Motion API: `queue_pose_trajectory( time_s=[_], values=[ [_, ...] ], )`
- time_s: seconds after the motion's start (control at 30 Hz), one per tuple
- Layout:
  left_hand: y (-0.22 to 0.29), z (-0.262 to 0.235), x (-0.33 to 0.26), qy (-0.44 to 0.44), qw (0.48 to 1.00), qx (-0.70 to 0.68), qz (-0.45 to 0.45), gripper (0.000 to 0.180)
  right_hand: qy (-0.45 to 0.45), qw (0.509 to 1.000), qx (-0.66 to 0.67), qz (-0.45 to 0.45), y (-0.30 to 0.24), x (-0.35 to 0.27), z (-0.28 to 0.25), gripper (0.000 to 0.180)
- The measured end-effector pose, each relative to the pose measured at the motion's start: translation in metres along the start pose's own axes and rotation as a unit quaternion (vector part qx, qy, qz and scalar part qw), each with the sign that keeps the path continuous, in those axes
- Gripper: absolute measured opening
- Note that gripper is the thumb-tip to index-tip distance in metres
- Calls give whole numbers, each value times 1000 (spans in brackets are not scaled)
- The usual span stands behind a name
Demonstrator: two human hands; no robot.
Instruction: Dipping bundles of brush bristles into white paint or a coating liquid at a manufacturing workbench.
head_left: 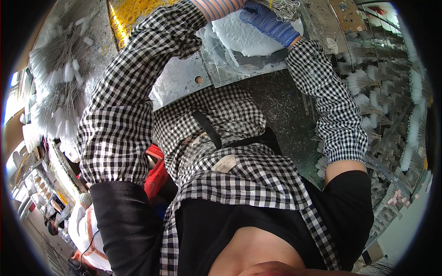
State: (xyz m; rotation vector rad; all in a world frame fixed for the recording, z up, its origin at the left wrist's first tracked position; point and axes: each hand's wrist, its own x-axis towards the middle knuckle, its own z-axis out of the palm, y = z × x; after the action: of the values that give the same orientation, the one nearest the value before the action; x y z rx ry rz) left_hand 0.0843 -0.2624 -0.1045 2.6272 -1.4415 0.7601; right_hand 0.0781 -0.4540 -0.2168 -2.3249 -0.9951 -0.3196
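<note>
At the top edge, my right hand (271, 24) wears a blue knit glove. It is closed on a bundle of thin looped wires (286, 10), with a yellow band visible round it. The far part of the bundle is cut off by the frame. My left hand (218, 8), in an orange and grey striped glove, is close beside the right one; its fingers lie largely outside the picture, so their pose is hidden. Under both hands spreads a thick white bubbly paste (246, 37) on a smeared metal plate (221, 76).
Yellow rubber bands (131, 16) are piled at the upper left. Bundles of white-tufted wire brushes (57, 69) lie further left, and many more brushes (373, 87) are stacked on the right. A red object (155, 172) sits beside my left side. Another person (87, 230) is at the lower left.
</note>
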Motion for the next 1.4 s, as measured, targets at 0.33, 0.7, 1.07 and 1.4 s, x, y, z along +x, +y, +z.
queue_pose_trajectory(
  time_s=[0.33,0.7,1.07,1.4],
  values=[
    [-2,-3,4,-28,999,-38,-7,34,37,995,-96,-14,-11,0,-7,30],
    [-61,-3,-2,236,802,-488,-251,31,124,987,32,99,-89,54,-89,33],
    [-69,-10,-18,192,710,-515,-439,26,-37,986,36,161,-105,77,-67,32],
    [-48,-2,0,217,694,-515,-455,33,-78,968,-3,237,-86,83,-62,37]
  ],
)
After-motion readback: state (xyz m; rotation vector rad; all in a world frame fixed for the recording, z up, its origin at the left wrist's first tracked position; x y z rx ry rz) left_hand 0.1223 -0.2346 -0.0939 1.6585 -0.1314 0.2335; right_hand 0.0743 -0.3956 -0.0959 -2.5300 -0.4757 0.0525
